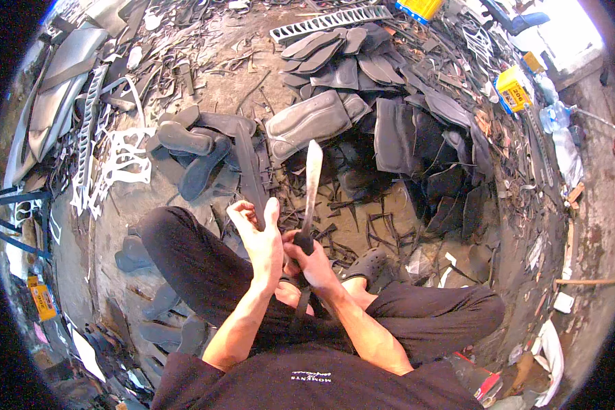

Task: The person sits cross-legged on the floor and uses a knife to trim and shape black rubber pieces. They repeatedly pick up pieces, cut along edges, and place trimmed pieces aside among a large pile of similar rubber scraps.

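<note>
From the head camera, your right hand [312, 263] is clenched on the handle of a long knife [311, 183], blade pointing away from you. Your left hand [261, 236] pinches a dark rubber strip [250, 174] upright beside it. Cut soles [335, 51] are piled ahead; this strip looks uncut.

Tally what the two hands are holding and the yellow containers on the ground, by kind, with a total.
Long-bladed knife, gripped in the right hand: 1
Dark rubber strip, held in the left hand: 1
Yellow containers, one at the top edge and one at upper right: 2
Total: 4
</note>
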`<state>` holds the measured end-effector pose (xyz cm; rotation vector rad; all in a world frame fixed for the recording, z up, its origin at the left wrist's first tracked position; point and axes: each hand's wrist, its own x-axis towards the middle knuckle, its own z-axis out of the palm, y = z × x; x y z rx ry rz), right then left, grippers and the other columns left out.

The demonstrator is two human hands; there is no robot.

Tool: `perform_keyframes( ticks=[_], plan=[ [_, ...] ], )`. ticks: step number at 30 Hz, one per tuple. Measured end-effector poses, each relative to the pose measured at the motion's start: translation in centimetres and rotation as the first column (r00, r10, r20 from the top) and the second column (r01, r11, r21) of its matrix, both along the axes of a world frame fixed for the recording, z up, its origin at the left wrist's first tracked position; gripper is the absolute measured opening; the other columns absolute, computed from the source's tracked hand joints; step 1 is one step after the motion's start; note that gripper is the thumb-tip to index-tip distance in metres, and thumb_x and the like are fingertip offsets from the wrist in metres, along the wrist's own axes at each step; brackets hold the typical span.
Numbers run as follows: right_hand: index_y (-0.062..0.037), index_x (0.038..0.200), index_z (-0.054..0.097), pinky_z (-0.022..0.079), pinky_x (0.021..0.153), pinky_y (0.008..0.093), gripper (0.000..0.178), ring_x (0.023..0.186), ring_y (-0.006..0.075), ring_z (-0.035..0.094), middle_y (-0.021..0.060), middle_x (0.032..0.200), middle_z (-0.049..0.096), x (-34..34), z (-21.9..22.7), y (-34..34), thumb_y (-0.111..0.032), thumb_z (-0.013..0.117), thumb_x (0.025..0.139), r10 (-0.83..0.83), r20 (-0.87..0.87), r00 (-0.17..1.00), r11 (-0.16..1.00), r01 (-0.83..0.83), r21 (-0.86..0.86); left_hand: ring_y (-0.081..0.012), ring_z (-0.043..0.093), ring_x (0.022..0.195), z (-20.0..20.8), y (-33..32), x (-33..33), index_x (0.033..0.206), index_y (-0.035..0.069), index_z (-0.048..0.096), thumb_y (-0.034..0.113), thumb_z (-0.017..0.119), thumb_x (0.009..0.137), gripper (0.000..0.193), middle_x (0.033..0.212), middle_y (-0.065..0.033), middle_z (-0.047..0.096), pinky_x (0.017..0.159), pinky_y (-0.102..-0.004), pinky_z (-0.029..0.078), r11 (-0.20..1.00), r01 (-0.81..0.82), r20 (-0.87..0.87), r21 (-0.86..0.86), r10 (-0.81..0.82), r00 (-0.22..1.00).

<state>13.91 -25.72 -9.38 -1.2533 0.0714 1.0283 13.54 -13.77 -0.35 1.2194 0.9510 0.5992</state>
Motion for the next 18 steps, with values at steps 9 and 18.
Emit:
perform_keyframes(
  ticks=[9,18],
  plan=[
    [-0.0029,0.125,0.068,0.053,0.087,0.0276,0.025,0.098,0.009,0.063,-0.0014,0.109,0.071,0.9,-0.2,2.5,-0.019,0.068,0.106,-0.178,0.081,0.981,0.981,0.17,0.098,-0.0123,0.056,0.089,-2.4,-1.3,0.7,0.119,0.011,0.045,0.017,0.077,0.101,0.038,0.108,-0.0041,0.048,0.082,-0.0282,0.048,0.983,0.013,0.114,-0.184,0.008,0.993],
    [-0.0015,0.108,0.067,0.047,0.051,0.0311,0.012,0.055,0.0112,0.059,0.0008,0.073,0.061,1.6,-1.3,1.6,-0.008,0.065,0.097,-0.005,0.502,0.865,0.93,0.188,-0.314,-0.0182,0.051,0.101,-3.6,10.9,8.2,0.122,0.008,0.047,0.037,0.085,0.094,0.056,0.109,-0.0071,0.051,0.09,-0.0353,0.046,0.935,-0.175,-0.09,0.31,0.211,0.973]
  ],
)
